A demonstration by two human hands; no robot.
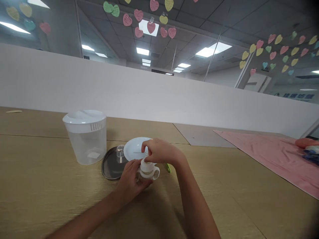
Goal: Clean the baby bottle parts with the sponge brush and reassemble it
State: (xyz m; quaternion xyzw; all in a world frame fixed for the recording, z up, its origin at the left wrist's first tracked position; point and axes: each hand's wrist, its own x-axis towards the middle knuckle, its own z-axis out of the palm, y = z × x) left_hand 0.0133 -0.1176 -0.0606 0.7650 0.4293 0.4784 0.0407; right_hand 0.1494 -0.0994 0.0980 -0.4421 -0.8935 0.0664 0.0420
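Observation:
A small clear bottle with a white lid (147,166) and a white side handle (156,173) stands upright in front of me. My left hand (129,179) is wrapped around its body from the left. From above, my right hand (159,151) reaches over with bent fingers closed on the top of the white lid. Just behind the hands is a white plate (132,147), partly covered by my right hand. A thin line shows across the plate near my fingertips; I cannot tell what it is. Something green (167,167) lies partly hidden beneath my right wrist.
Left of the plate, a dark round tray (109,166) carries a small clear cup (120,151). Farther left stands a translucent bucket with a white lid (84,127). A pink cloth (269,152) covers the table's right side, with a blue and red item (309,146) at the edge.

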